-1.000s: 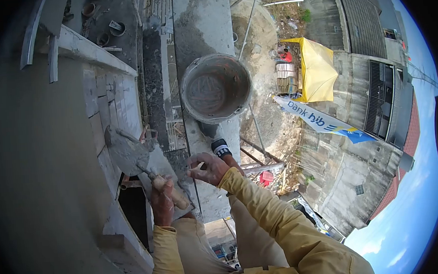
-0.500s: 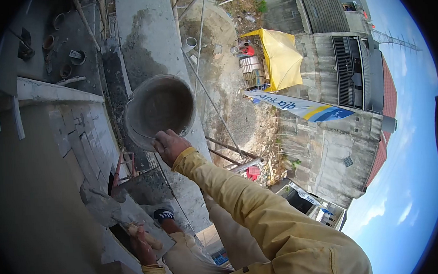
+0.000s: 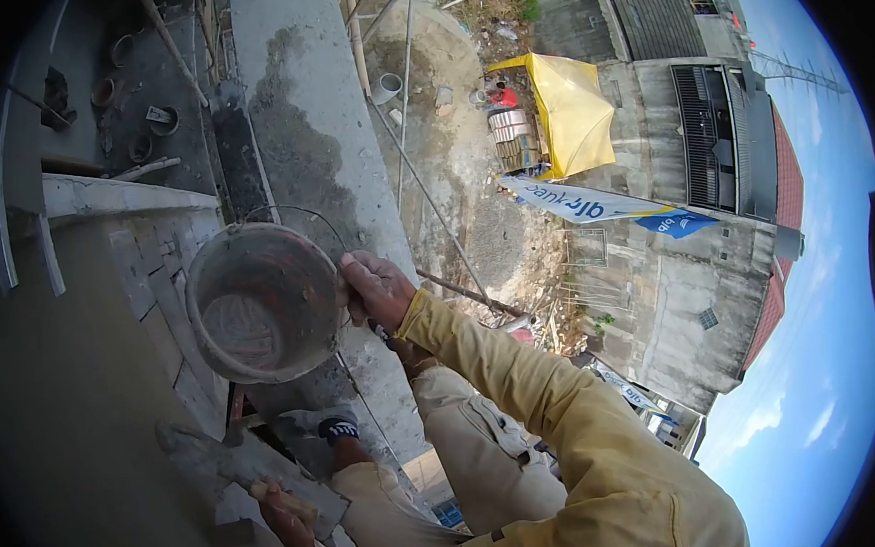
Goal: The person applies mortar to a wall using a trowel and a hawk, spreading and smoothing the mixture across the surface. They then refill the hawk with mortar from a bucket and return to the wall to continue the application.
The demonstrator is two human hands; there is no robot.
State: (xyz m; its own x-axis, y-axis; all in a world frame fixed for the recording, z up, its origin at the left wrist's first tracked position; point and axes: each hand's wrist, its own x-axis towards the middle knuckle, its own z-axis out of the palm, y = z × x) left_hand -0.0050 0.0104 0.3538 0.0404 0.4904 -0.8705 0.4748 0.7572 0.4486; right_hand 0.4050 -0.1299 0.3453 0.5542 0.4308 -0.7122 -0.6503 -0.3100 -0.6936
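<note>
A mud-stained bucket hangs tilted in front of me, its mouth toward the camera. Its inside looks coated with grey residue. My right hand, in a yellow sleeve, grips the bucket's rim at its right side. The thin wire handle arches loose above the rim. Low on the left, my left hand is closed around the wooden handle of a trowel. The trowel's flat grey blade is smeared with mortar and lies close to the blocks along the wall, below the bucket.
A wet concrete ledge runs beside my feet. Grey blocks line the wall at left. Bamboo and metal poles stand past the ledge, with a drop to ground holding a yellow tarp. Several small buckets sit at upper left.
My right hand has brought the bucket left and toward me, over the blocks, turning it so more of its inside shows. My left hand with the trowel has shifted slightly downward.
</note>
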